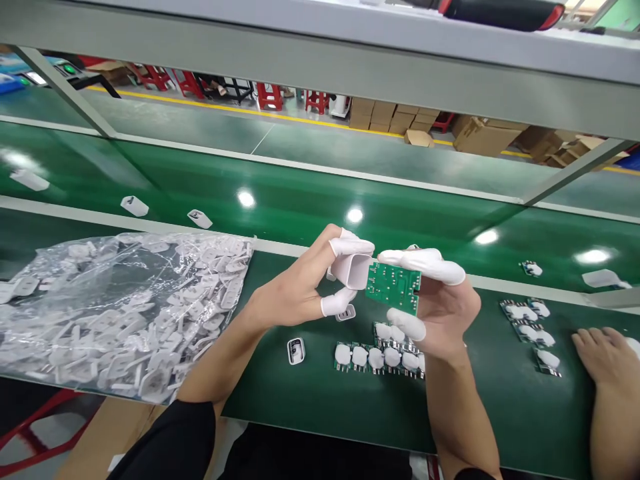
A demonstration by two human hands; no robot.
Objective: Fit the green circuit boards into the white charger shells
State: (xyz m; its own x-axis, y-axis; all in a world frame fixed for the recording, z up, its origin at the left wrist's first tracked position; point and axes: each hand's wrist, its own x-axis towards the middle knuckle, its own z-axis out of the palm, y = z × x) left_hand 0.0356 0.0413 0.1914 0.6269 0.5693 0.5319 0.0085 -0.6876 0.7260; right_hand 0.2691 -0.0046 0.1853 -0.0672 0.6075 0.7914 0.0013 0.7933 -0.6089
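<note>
My left hand (295,287), with white finger cots on its fingertips, is closed around a white plastic charger housing (353,272) whose open end faces right. Between the thumb and fingers of my right hand (445,293), also in white cots, is a green circuit board (393,287), solder side toward me. The board's left edge is close to the housing's mouth; whether they touch I cannot tell. Below my hands, several circuit boards with white tops (376,359) stand in rows on the green bench. A small white housing (296,351) lies left of them, and another white piece (346,313) lies under my left hand.
A clear plastic bag (200,280) full of white plastic parts covers the bench's left. More boards (530,323) lie at right, near another person's hand (607,353). White housings (135,206) sit on the green strip behind. A grey shelf beam (300,60) crosses above.
</note>
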